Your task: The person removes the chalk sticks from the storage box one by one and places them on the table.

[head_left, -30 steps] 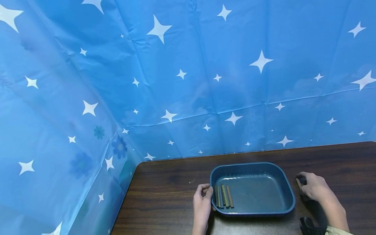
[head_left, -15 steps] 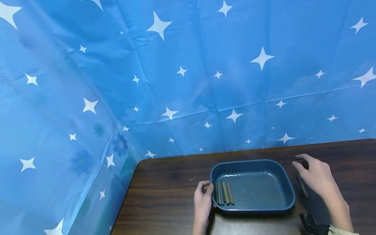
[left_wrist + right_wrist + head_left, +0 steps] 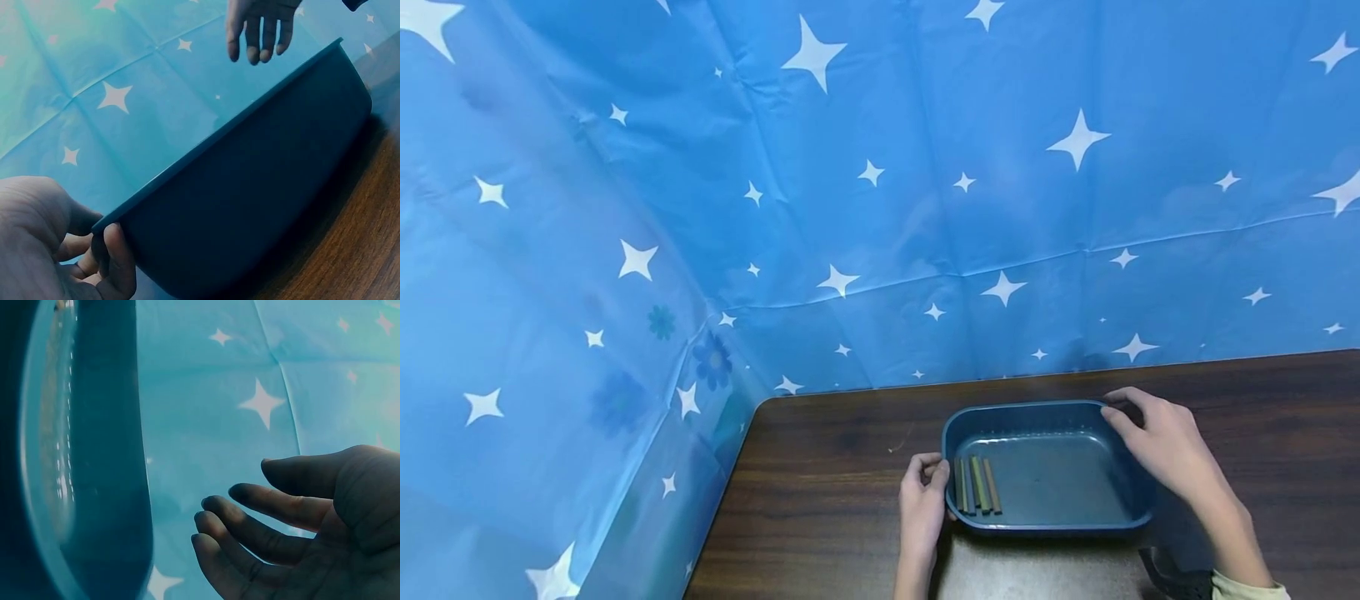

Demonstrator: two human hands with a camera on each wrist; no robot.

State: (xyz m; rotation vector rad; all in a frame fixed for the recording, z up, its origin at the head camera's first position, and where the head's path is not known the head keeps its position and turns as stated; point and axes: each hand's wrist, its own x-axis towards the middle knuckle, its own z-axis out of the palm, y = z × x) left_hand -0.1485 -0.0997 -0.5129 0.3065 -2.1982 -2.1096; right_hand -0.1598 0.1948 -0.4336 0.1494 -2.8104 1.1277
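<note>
A blue-grey rectangular tray [image 3: 1052,479] with rounded corners stands on the table, and several short thin sticks [image 3: 983,487], greenish, grey and brown, lie side by side at its left end. My left hand [image 3: 922,508] pinches the tray's left rim; in the left wrist view the left hand [image 3: 37,237] has thumb and fingers on either side of the rim. Over the tray's back right corner hovers my right hand [image 3: 1168,442], its fingers spread and holding nothing. The right wrist view shows that hand [image 3: 294,531] with loosely bent fingers, apart from the tray wall [image 3: 109,456].
The dark wood table [image 3: 820,483] reaches back to a blue curtain [image 3: 887,233] with white stars. A black strap [image 3: 1172,575] sits at the right wrist, and the right forearm covers part of the table right of the tray.
My right hand has let go of a dark stick on the table right of the tray, lifted, and moved left to the tray's back right corner. The left hand stays on the rim.
</note>
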